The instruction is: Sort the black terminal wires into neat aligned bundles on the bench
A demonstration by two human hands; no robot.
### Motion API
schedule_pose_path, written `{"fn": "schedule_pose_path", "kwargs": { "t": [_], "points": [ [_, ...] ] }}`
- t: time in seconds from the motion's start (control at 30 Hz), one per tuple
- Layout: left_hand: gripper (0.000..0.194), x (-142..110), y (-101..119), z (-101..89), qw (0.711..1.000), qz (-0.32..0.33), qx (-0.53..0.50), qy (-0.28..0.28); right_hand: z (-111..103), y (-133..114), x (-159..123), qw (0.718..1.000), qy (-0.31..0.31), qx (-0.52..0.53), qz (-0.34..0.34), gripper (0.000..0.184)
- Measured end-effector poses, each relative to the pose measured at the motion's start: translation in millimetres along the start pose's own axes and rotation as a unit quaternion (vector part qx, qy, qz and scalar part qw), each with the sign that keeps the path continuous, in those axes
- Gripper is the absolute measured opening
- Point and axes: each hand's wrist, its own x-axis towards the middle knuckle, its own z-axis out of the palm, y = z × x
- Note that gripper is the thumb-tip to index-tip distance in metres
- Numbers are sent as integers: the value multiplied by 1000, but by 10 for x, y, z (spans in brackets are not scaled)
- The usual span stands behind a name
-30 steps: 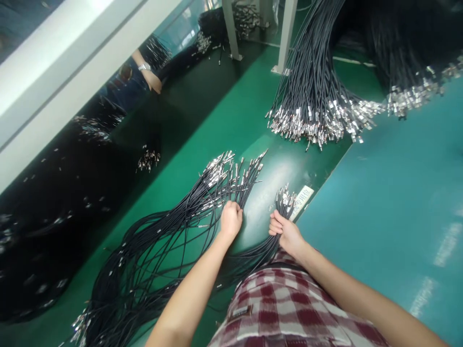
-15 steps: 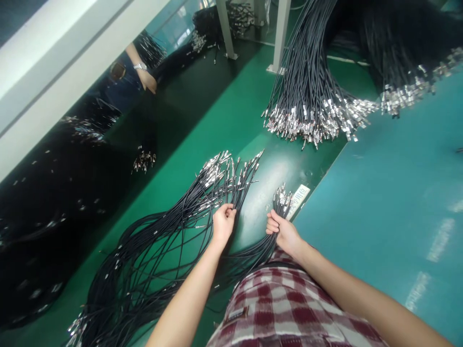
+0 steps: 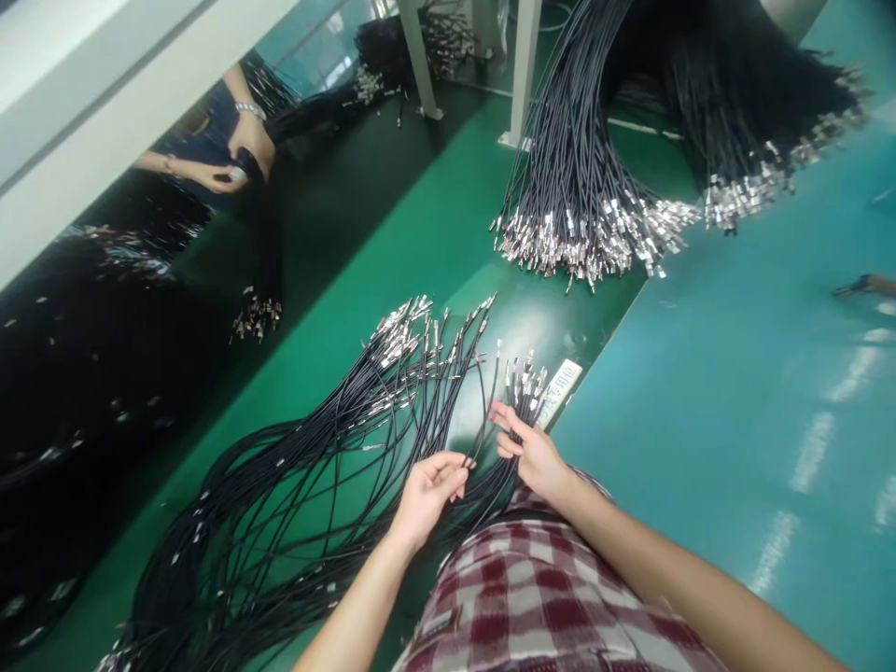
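Observation:
My left hand (image 3: 428, 493) pinches one thin black cable (image 3: 484, 420) low down, and the cable's metal-tipped end rises beside my other hand. A bundle of black cables (image 3: 525, 385) is held in my right hand (image 3: 538, 457), silvery terminals standing up above the fingers. That hand's index finger is stretched toward the single cable; whether it touches is hard to tell. To the left lies a loose pile of black cables (image 3: 308, 439) with silvery terminals, fanned out on the green surface (image 3: 413, 252).
Large bunches of terminal-ended cables (image 3: 581, 187) hang at the upper right near a metal leg (image 3: 524, 84). A pale frame bar (image 3: 133, 103) crosses the upper left. Beyond it, a co-worker's hands (image 3: 245, 154) hold a dark cable bundle. A white label (image 3: 562, 383) lies by the right bundle.
My left hand has come down and slightly right, drawing one cable away from the pile toward the right bundle. My right hand's index finger has extended. A second co-worker hand has appeared.

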Motion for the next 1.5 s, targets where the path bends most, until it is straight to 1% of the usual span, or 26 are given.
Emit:
{"fn": "schedule_pose_path", "kwargs": {
  "t": [0.1, 0.17, 0.27, 0.37, 0.43, 0.47, 0.53, 0.6, 0.67, 0.7, 0.73, 0.77, 0.83, 0.87, 0.9, 0.93, 1.0, 1.03, 1.1, 1.13, 1.2, 1.27, 1.37, 1.43, 1.5],
  "points": [
    [39, -41, -26, 54, 1000, -17, 12, -13, 40, -8, -30, 1000, -6, 16, -2, 34],
    [39, -40, -44, 92, 1000, -18, 22, 1, 61, -4, -52, 999, 8, 39, -14, 32],
    [41, -8, -81, 123, 999, 4, 28, 39, 70, 11, -72, 996, 56, 59, -37, 32],
    [39, 27, -136, 125, 998, 19, 39, 50, 61, 13, -73, 994, 98, 35, -44, 30],
    [33, 26, -183, 148, 994, 43, 81, 56, 58, 5, -76, 994, 95, 33, -37, 30],
    [27, 12, -208, 173, 989, 66, 121, 62, 59, 1, -81, 995, 86, 39, -33, 32],
    [17, -41, -255, 248, 964, 125, 225, 68, 58, 1, -99, 995, 74, 52, -33, 40],
    [18, -99, -283, 318, 926, 175, 330, 52, 48, 15, -119, 996, 71, 45, -44, 45],
    [19, -106, -285, 327, 890, 203, 409, 19, 21, 45, -123, 995, 81, 28, -59, 41],
    [18, -71, -276, 295, 875, 213, 435, 11, 2, 64, -114, 994, 91, 22, -63, 40],
    [17, -7, -264, 240, 863, 222, 453, 19, -19, 84, -99, 992, 104, 19, -63, 40],
    [15, 85, -250, 167, 854, 229, 464, 47, -40, 102, -78, 991, 119, 18, -58, 42],
    [11, 330, -226, -5, 845, 226, 466, 134, -73, 128, -29, 989, 139, 24, -41, 44],
    [10, 463, -218, -85, 846, 215, 457, 172, -83, 133, -6, 989, 143, 28, -33, 44],
    [11, 587, -210, -152, 857, 195, 434, 198, -89, 135, 12, 989, 144, 32, -26, 44],
    [11, 693, -201, -203, 875, 169, 401, 210, -89, 131, 25, 989, 144, 36, -21, 43],
    [11, 821, -170, -258, 914, 120, 325, 210, -78, 114, 33, 989, 145, 41, -12, 40],
    [10, 835, -147, -266, 929, 103, 292, 204, -68, 103, 30, 989, 144, 41, -7, 39],
    [5, 774, -95, -251, 949, 101, 243, 171, -42, 76, 16, 990, 134, 43, 0, 37],
    [4, 708, -72, -230, 956, 113, 228, 144, -27, 62, 8, 992, 121, 43, 0, 36],
    [8, 531, -51, -166, 963, 141, 214, 87, 1, 37, -2, 995, 91, 42, -5, 39],
    [12, 328, -84, -93, 953, 161, 253, 43, 19, 20, 1, 996, 80, 41, -10, 46],
    [18, 20, -234, -42, 926, 157, 343, 4, 12, 21, 24, 993, 107, 45, -17, 46],
    [21, -180, -355, -79, 910, 146, 387, -9, -11, 37, 42, 992, 119, 44, -24, 43],
    [23, -371, -441, -157, 898, 134, 418, -12, -35, 56, 56, 992, 117, 41, -30, 42]
  ]
}}
